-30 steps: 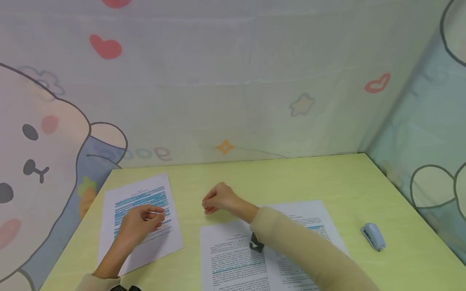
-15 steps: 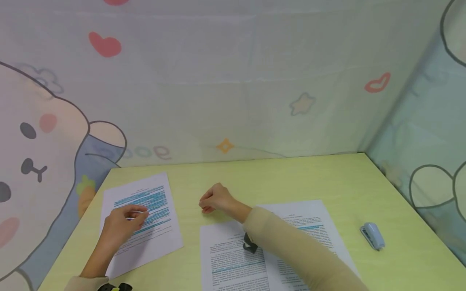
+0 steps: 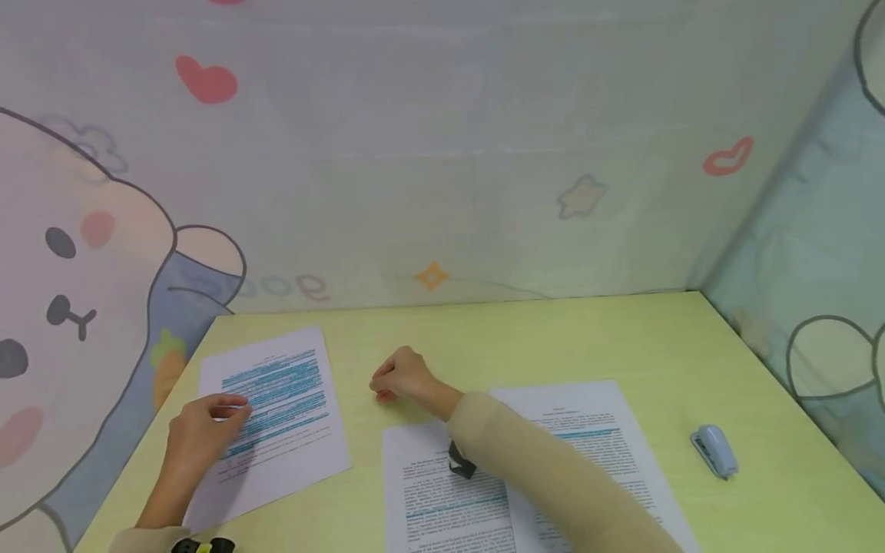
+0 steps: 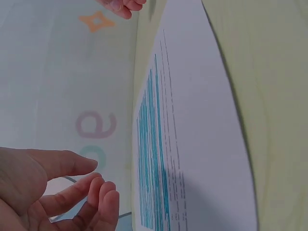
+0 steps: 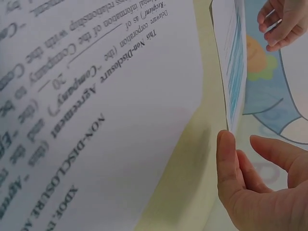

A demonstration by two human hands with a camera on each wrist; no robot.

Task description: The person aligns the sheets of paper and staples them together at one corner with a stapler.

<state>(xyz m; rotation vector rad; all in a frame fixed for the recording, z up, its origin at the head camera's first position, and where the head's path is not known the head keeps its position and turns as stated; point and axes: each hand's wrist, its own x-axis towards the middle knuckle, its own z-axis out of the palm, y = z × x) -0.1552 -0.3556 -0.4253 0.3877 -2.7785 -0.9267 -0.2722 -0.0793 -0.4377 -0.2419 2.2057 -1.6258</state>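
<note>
My left hand [image 3: 200,430] hovers over the left part of a printed sheet [image 3: 286,411] with many lines highlighted in blue. Its fingers are loosely bent; the left wrist view shows nothing between thumb and fingertips. To the right, my right hand [image 3: 408,376] is above the yellow table, between that sheet and two other printed pages. In the right wrist view its thumb stands apart from the fingers, and nothing is held. The nearer page [image 3: 449,499] and the farther page [image 3: 594,438] lie side by side, partly under my right forearm. A non-disclosure heading [image 5: 72,159] is readable in the right wrist view.
A small light-blue stapler [image 3: 715,451] lies on the table [image 3: 553,338] at the right. Behind the table hangs a pale cloth backdrop [image 3: 415,153] with cartoon prints, and it continues along both sides. Dark straps show at both wrists.
My left hand has moved left across the highlighted sheet, uncovering more of its lines. My right hand has shifted slightly left. The papers and stapler stay put; the head view has turned a little.
</note>
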